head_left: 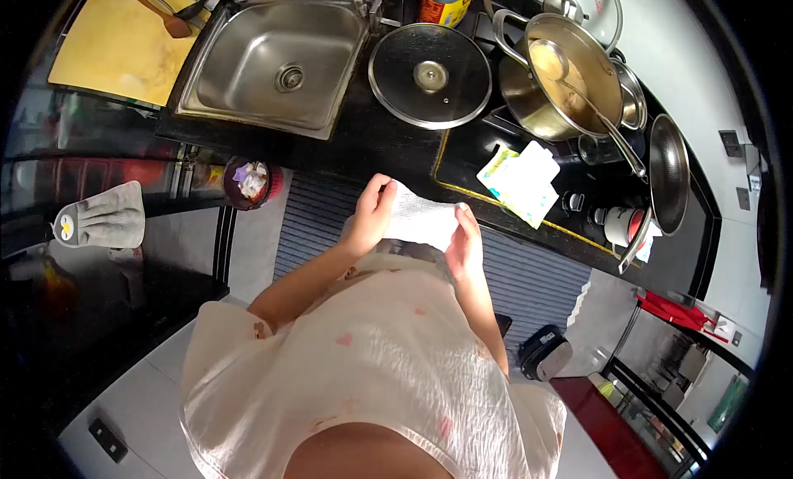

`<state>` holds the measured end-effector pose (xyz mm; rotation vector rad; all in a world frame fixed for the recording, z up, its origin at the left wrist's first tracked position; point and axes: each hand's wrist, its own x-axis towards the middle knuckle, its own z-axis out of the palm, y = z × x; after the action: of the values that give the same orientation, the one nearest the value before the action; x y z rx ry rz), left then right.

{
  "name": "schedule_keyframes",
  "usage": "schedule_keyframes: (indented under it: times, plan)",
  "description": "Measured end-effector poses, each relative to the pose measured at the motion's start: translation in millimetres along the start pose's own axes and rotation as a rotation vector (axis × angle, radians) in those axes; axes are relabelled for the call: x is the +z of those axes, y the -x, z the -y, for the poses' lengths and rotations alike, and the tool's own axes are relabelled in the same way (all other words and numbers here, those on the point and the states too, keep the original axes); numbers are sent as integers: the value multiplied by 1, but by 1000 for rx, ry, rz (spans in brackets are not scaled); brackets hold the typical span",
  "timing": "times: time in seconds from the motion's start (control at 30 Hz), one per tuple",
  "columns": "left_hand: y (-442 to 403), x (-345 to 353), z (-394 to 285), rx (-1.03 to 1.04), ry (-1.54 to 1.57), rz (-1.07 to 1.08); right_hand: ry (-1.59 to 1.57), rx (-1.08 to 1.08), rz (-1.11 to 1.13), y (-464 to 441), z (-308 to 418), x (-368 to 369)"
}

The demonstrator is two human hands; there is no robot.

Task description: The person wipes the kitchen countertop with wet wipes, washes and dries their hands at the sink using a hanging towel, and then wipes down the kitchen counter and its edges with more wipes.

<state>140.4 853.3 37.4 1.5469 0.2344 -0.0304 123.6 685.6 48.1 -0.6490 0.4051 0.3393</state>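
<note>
A white paper towel (420, 218) is stretched between my two hands, in front of the counter's edge. My left hand (370, 217) pinches its left side between thumb and fingers. At the other side, my right hand (465, 243) grips the towel's right edge. Right of my hands, a pack of paper towels (514, 182) with a green and yellow wrapper lies on the counter beside the stove, white sheets showing at its top.
A steel sink (239, 74) is set in the black counter, with a cutting board (116, 45) at its left. A glass lid (410, 73) lies right of it. On the stove stand a large pot (599, 54) with a ladle and a tilted pan (667, 173). A bin (250, 182) stands below.
</note>
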Motion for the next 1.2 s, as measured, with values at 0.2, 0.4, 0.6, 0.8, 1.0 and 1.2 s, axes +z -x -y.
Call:
schedule_keyframes:
  times: [0.2, 0.4, 0.6, 0.8, 1.0, 1.2]
  plan:
    - [-16, -32, 24, 57, 4, -57, -83, -57, -179, -13, -28, 22]
    - [-37, -34, 40, 99, -169, 46, 182, -383, -362, -19, -42, -4]
    - [-46, 0, 20, 174, -101, 184, 432, -626, -644, -20, -32, -7]
    - [-36, 42, -6, 99, -56, 342, 600, -836, -778, -39, -11, -48]
    - [-60, 81, 21, 217, -147, 235, 952, -624, -809, -52, 18, -76]
    - [-85, 112, 30, 240, -240, 181, 997, -648, -865, -65, 52, -88]
